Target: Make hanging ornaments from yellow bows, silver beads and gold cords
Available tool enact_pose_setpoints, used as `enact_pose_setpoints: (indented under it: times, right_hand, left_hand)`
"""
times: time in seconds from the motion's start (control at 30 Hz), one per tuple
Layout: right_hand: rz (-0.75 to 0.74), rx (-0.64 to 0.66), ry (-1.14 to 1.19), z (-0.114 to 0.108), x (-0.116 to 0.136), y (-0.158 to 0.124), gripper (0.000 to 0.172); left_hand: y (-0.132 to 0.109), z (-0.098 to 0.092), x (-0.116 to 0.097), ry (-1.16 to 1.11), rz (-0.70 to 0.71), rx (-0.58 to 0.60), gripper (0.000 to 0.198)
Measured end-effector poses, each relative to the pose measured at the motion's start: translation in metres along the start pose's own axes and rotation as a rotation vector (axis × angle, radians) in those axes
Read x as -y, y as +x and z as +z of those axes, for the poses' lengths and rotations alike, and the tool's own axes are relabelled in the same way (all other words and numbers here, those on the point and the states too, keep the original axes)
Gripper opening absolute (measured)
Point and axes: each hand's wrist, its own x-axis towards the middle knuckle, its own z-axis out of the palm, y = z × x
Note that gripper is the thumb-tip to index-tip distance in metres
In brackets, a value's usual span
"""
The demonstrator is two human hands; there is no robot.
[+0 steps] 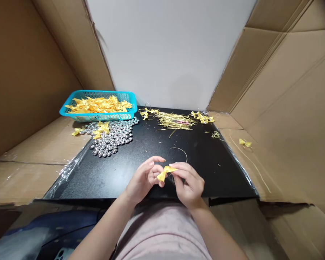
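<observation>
A small yellow ribbon bow (165, 174) is up between my hands, near the front edge of the black table. My right hand (189, 182) pinches its right end between thumb and fingers. My left hand (144, 177) is beside the bow, with thumb and index finger apart. Its lower fingers curl close behind the bow; whether they touch it is hard to see. A thin yellowish tie (184, 151) curves above my right hand, and its lower end is hidden by the fingers.
A blue basket (97, 117) of yellow bows stands back left. Silver beads (111, 139) spread before it, with a few bows on top. A pile of yellowish ties (176, 121) lies at the back, a bow cluster (202, 117) beside it. Cardboard walls (287, 108) flank the black table (151, 144).
</observation>
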Motion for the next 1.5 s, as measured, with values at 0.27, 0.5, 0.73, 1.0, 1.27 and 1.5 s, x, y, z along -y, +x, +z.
enact_pose_setpoints:
  times: [0.27, 0.5, 0.73, 1.0, 1.27, 1.5]
  right_hand:
    - [-0.044, 0.021, -0.001, -0.003, 0.001, -0.002, 0.033]
    - [0.161, 0.087, 0.103, -0.003, -0.001, 0.0, 0.016]
    - [0.212, 0.203, 0.089, -0.003, -0.001, 0.0, 0.015]
    - [0.271, 0.256, 0.119, 0.0, -0.004, -0.001, 0.022]
    - [0.294, 0.279, 0.078, 0.004, 0.0, 0.009, 0.011]
    - [0.287, 0.297, 0.065, 0.006, 0.002, 0.011, 0.013]
  left_hand:
    - [-0.01, -0.001, -0.013, 0.183, 0.051, 0.047, 0.021]
    - [-0.002, -0.01, 0.005, 0.241, 0.144, -0.071, 0.022]
    - [0.001, -0.002, 0.015, 0.087, 0.214, -0.176, 0.027]
    - [0.0, 0.005, 0.023, -0.287, 0.054, -0.183, 0.027]
    - [-0.002, 0.008, 0.025, -0.491, -0.03, -0.177, 0.031]
    - [-0.003, 0.007, 0.028, -0.508, -0.033, -0.179, 0.031]
